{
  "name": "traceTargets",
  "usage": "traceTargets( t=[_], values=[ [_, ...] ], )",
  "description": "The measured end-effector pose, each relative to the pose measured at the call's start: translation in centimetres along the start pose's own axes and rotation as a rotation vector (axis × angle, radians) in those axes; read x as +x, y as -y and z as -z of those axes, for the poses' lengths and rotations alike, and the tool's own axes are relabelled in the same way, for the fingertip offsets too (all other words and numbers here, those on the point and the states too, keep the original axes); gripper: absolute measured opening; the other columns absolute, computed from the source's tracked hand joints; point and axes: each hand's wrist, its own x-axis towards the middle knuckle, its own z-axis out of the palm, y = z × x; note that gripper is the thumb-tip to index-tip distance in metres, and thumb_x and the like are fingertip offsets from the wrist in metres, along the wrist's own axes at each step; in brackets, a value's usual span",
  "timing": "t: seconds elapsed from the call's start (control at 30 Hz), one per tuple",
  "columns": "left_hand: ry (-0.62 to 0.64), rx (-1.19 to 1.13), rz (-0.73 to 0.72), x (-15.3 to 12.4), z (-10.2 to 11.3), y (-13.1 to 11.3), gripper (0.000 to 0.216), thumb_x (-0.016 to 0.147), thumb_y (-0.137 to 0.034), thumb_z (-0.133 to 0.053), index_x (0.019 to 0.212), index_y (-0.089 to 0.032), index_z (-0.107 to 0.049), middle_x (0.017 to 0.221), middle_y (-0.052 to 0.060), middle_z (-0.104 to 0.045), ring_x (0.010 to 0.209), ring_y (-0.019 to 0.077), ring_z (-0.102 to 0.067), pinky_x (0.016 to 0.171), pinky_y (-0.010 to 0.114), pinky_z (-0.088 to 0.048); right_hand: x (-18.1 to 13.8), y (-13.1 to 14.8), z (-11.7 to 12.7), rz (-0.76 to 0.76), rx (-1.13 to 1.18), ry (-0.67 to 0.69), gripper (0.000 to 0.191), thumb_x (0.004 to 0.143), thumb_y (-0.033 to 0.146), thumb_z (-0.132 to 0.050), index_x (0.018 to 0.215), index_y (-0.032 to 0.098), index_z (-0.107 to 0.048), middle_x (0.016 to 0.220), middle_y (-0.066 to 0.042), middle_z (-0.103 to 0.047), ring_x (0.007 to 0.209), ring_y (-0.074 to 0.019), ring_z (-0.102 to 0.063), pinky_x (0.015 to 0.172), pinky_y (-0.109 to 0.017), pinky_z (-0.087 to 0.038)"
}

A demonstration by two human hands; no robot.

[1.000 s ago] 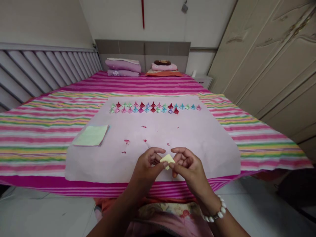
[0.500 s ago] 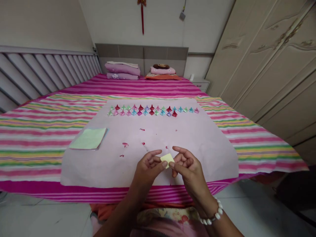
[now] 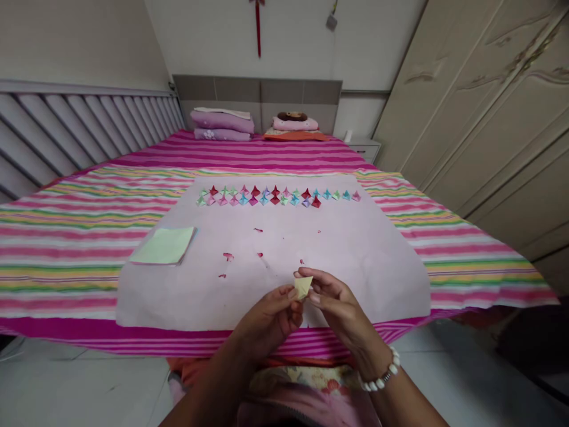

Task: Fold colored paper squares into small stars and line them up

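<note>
A small folded piece of yellow paper (image 3: 303, 287) is held up above the near part of a pale sheet (image 3: 355, 261). My left hand (image 3: 274, 308) pinches its left side between thumb and fingers. On the other side, my right hand (image 3: 335, 299) has its thumb at the paper's lower right edge and its index finger along the top. A white bead bracelet circles my right wrist. Farther back on the sheet stand two rows of small folded paper shapes (image 3: 275, 196) in red, pink, green, blue and purple.
A stack of square papers (image 3: 164, 245), light green on top, lies on the sheet's left side. Several red scraps (image 3: 228, 257) are scattered mid-sheet. The sheet covers a striped bed (image 3: 57, 249); folded bedding (image 3: 222, 121) sits by the headboard, and a wardrobe (image 3: 480, 118) stands at right.
The yellow paper has turned from a flat diamond to a pointed shape with a crease showing. My left fingers have curled beneath it, and my right index finger has come over its top.
</note>
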Motion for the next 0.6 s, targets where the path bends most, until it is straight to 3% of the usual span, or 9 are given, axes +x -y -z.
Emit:
traceTargets(
  t=[0.17,0.3,0.47,0.6],
  values=[
    [0.039,-0.103,0.106,0.0,0.4,0.7,0.021,0.065,-0.005,-0.078,0.083,-0.008,-0.066,0.073,0.0,-0.066,0.056,0.0022,-0.06,0.057,0.011,-0.049,0.2,0.2,-0.6,-0.039,0.046,0.074,0.023,0.069,0.023,-0.077,0.091,0.022,-0.072,0.085,-0.002,-0.07,0.075,-0.0151,-0.062,0.074,-0.028,-0.048],
    [0.068,0.028,0.105,0.0,0.5,0.6,0.02,0.068,-0.015,-0.079,0.082,-0.007,-0.067,0.07,0.002,-0.065,0.059,0.0048,-0.061,0.059,0.014,-0.049,0.4,0.5,-0.6,-0.04,0.039,0.049,0.013,0.068,0.021,-0.079,0.075,0.019,-0.068,0.065,0.001,-0.065,0.058,-0.0111,-0.057,0.059,-0.023,-0.046],
    [-0.053,0.423,-0.154,-0.1,0.2,-0.8,0.025,0.072,-0.032,-0.076,0.085,-0.012,-0.069,0.076,0.004,-0.067,0.069,0.0109,-0.063,0.066,0.021,-0.05,0.7,0.9,-0.4,-0.063,-0.038,-0.062,0.018,0.062,0.024,-0.083,0.07,0.017,-0.069,0.061,0.002,-0.066,0.056,-0.0107,-0.057,0.059,-0.023,-0.046],
    [-0.101,0.712,-0.366,-0.5,-0.2,-1.8,0.021,0.074,-0.032,-0.073,0.086,-0.015,-0.071,0.074,0.003,-0.068,0.071,0.0127,-0.062,0.069,0.024,-0.049,0.8,1.0,-0.5,-0.072,-0.109,-0.116,0.019,0.058,0.026,-0.085,0.067,0.017,-0.07,0.058,0.001,-0.066,0.053,-0.0097,-0.055,0.055,-0.022,-0.044]
  ],
)
